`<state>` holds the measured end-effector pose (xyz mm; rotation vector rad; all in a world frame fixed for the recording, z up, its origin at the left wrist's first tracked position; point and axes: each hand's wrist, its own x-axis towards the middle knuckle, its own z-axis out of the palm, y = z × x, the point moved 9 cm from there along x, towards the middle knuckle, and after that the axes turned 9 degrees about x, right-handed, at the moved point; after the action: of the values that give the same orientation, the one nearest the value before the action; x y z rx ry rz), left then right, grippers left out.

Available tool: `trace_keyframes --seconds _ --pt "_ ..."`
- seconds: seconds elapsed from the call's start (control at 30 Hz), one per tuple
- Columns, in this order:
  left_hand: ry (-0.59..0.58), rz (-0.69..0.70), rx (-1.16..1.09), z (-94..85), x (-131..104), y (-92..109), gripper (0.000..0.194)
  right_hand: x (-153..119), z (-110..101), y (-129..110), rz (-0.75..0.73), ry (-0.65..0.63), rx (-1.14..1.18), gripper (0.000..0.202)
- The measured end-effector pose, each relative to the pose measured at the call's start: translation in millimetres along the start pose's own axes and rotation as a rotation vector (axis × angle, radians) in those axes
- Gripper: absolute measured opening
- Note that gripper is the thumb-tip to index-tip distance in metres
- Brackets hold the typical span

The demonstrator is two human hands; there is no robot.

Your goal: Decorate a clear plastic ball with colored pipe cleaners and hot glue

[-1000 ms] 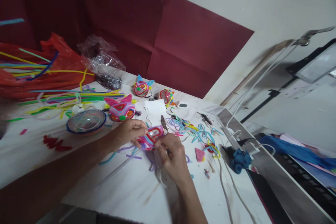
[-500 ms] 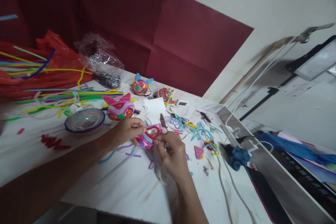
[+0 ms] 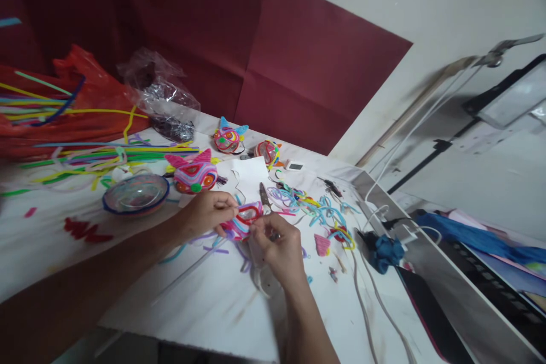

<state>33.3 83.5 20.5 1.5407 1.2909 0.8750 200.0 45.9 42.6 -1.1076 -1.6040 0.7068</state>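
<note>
Between both hands is a small pink, purple and red craft piece (image 3: 242,225) made of fuzzy strips. My left hand (image 3: 209,213) pinches its left side, fingers bent. On its right edge are the closed fingertips of my right hand (image 3: 279,242); the palm side is hidden. A pink-eared animal head (image 3: 195,173) with orange eyes and a green nose sits just behind my left hand. Scissors (image 3: 265,196) lie behind the piece, partly hidden by my right hand. Cut strips (image 3: 215,250) lie under and around the hands.
Left: a clear bowl with a blue rim (image 3: 136,194), red curled strips (image 3: 85,231) and a red bag of long strips (image 3: 98,94). Behind stand two smaller animal heads (image 3: 227,137) (image 3: 267,153). Right: tangled strips (image 3: 324,210), cables (image 3: 362,307) and a black phone-like slab (image 3: 430,313).
The view has shifted very slightly. My right hand has its fingers a little differently bent at the piece's edge; my left hand stays in the same grip.
</note>
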Motion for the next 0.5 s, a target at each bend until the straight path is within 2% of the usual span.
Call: trace_keyframes --seconds 0.27,0.5 --pt "-0.013 0.03 0.012 2.2 -1 5 0.026 -2 5 31 0.23 0.03 0.192 0.018" --pt "-0.001 0.051 0.018 -0.3 -3 6 0.024 4 3 25 0.208 0.069 0.248 0.029"
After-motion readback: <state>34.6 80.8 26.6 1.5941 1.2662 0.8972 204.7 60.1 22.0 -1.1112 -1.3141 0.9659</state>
